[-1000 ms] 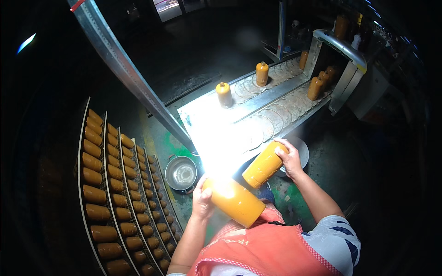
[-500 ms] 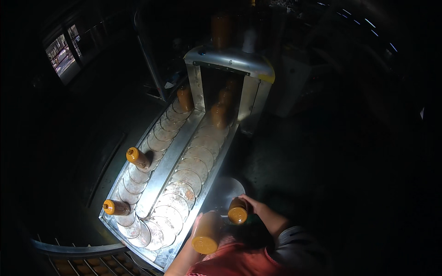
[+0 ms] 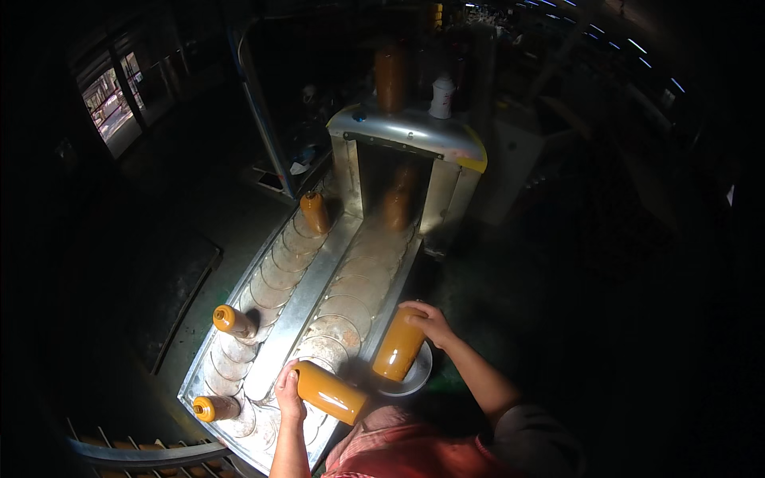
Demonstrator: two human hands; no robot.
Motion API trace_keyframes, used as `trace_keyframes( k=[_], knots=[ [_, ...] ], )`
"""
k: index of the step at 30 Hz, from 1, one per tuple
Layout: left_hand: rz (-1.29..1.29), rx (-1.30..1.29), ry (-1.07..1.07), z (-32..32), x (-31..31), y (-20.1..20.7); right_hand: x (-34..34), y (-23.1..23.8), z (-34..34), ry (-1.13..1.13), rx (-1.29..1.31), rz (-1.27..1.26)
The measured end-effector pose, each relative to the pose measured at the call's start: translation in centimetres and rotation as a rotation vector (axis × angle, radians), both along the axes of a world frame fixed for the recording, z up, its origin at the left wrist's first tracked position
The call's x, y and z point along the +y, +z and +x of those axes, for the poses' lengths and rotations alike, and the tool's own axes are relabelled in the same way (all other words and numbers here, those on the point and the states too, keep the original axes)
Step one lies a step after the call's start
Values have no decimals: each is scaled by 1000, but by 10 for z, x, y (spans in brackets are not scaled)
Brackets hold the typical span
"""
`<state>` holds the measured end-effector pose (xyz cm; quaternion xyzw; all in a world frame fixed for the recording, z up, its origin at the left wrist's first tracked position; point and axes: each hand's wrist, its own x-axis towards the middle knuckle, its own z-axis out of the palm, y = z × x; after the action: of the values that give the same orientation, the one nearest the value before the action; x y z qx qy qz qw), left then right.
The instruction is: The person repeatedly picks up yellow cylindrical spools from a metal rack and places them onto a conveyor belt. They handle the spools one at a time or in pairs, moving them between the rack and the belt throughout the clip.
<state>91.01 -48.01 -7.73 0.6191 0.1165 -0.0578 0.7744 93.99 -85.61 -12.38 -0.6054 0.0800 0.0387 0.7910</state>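
Observation:
My left hand (image 3: 290,392) is closed round one end of a glossy amber-yellow bottle (image 3: 331,393), which lies tilted over the near end of the conveyor with its other end toward my body. In my right hand (image 3: 430,322) is a second amber bottle (image 3: 398,347), gripped at its upper end and slanting down. It hangs in front of a round pale basin (image 3: 424,371) beside the conveyor. The conveyor (image 3: 291,296) carries overlapping round plates in two lanes that join in a curve near me. Three similar bottles stand on its left lane, the nearest (image 3: 215,409) at the curve.
A metal arch (image 3: 410,131) spans the right lane, with dim bottles (image 3: 396,209) under it. On top stand a blurred orange-brown cylinder (image 3: 390,80) and a white bottle (image 3: 441,97). A slatted rack (image 3: 151,456) is at the lower left, and an upright pole (image 3: 263,119) behind the conveyor.
Both hands have lifted, and the two held bottles have swung from end-on to side-on. Left-lane bottles have come nearer; those under the arch sit deeper in. The view has shifted slightly.

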Motion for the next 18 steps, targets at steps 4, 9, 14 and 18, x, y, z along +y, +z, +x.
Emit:
trace_keyframes(
  k=[4, 9, 14, 18],
  knots=[
    [835, -496, 44, 5, 18, 10, 105, 16, 47, -28, -411, -510],
    [1119, -519, -10, 50, -41, -33, 136, -4, 91, -68, -443, -929],
    [1144, -590, -114, 26, -59, -44, 125, -16, 96, -116, -470, -1125],
    [767, -568, -130, -67, -16, 13, 91, 16, 58, -322, -601, -1110]
  ],
)
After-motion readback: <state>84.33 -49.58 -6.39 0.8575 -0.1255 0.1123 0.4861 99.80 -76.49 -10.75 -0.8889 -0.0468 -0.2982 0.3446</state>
